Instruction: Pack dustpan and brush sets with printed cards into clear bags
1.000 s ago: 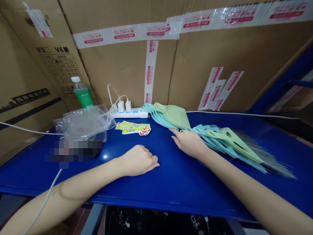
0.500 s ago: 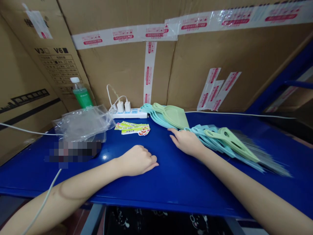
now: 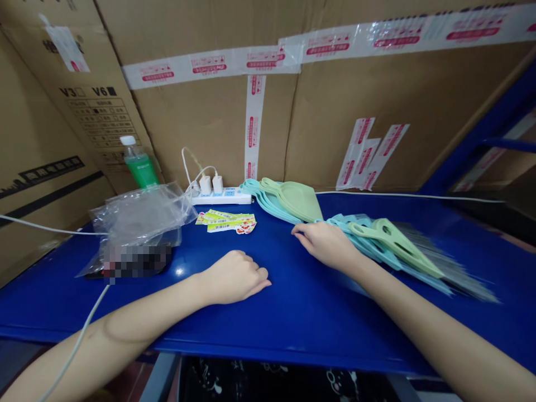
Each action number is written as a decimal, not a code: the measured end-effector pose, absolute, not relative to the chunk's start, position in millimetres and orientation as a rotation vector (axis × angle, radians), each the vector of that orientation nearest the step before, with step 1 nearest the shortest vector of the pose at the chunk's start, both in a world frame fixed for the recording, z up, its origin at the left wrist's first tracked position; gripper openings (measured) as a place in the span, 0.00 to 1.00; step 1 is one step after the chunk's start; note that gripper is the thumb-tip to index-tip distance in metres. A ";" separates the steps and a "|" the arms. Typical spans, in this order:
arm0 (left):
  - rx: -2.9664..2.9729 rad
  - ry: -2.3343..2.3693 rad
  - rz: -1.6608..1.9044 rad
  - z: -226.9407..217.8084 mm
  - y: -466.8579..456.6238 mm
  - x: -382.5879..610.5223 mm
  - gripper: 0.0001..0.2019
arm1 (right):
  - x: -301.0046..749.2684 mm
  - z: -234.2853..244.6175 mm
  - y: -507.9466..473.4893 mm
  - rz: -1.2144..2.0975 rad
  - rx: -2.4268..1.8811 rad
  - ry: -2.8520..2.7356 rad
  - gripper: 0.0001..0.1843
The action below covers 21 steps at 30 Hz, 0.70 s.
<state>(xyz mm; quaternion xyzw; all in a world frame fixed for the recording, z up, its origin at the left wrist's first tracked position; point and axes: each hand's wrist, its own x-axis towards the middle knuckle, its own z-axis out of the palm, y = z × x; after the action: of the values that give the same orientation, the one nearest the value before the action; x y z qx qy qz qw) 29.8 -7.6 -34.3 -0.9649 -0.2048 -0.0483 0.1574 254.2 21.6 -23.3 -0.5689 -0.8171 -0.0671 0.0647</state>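
My left hand (image 3: 234,277) rests on the blue table in a loose fist, thumb along the bent fingers, with nothing showing in it. My right hand (image 3: 324,241) lies farther back, its fingers curled in and the thumb close beneath the index finger; nothing shows between them. Just beyond its fingertips is a stack of small dustpans, light blue with a pale green dustpan (image 3: 300,200) on top. To the right of that hand lies a heap of hand brushes with blue and green handles, a green brush (image 3: 391,237) uppermost, grey bristles pointing right.
Yellow-green printed strips (image 3: 228,221) lie before a white power strip (image 3: 228,196) with plugged-in chargers. At left are clear plastic bags (image 3: 140,211), a green-filled bottle (image 3: 140,164) and a blurred dark object. Taped cardboard (image 3: 201,117) walls the back. A white cable crosses my left forearm.
My right hand has drawn slightly right and toward me; its index finger, stretched out before, is now curled in. My left hand has stayed put. The dustpans and brushes look unmoved.
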 end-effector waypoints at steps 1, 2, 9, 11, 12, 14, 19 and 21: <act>-2.759 -0.584 -0.135 -34.1 -7.7 29.8 0.15 | 254.7 -22.3 21.6 -0.208 -1.706 -2.455 0.16; -2.756 -0.585 -0.134 -33.9 -7.9 29.7 0.15 | 255.2 -20.9 21.5 -0.214 -1.693 -2.443 0.16; -2.755 -0.591 -0.109 -32.3 -8.7 30.8 0.15 | 259.8 -9.8 20.8 -0.120 -1.720 -2.309 0.12; -2.756 -0.593 -0.110 -32.0 -8.8 30.8 0.15 | 259.9 -9.3 20.6 -0.058 -1.672 -2.296 0.11; -2.758 -0.593 -0.110 -32.0 -8.7 30.7 0.15 | 259.7 -9.5 20.5 -0.031 -1.644 -2.293 0.11; -2.763 -0.588 -0.108 -32.2 -8.5 30.3 0.15 | 259.6 -10.1 20.7 -0.001 -1.601 -2.294 0.13; -2.766 -0.589 -0.119 -32.8 -7.5 29.2 0.15 | 268.0 -9.6 25.5 -0.133 -1.428 -2.280 0.20; -2.773 -0.584 -0.136 -33.1 -7.0 28.8 0.16 | 274.7 -8.6 28.0 -0.203 -1.349 -2.263 0.21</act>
<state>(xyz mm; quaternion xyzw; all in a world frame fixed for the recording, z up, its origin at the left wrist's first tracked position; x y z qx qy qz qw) 28.8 -7.0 -33.1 -0.9661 -0.2035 -0.0474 0.1516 274.7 28.0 -8.6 -0.4948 -0.8299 -0.0745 0.2468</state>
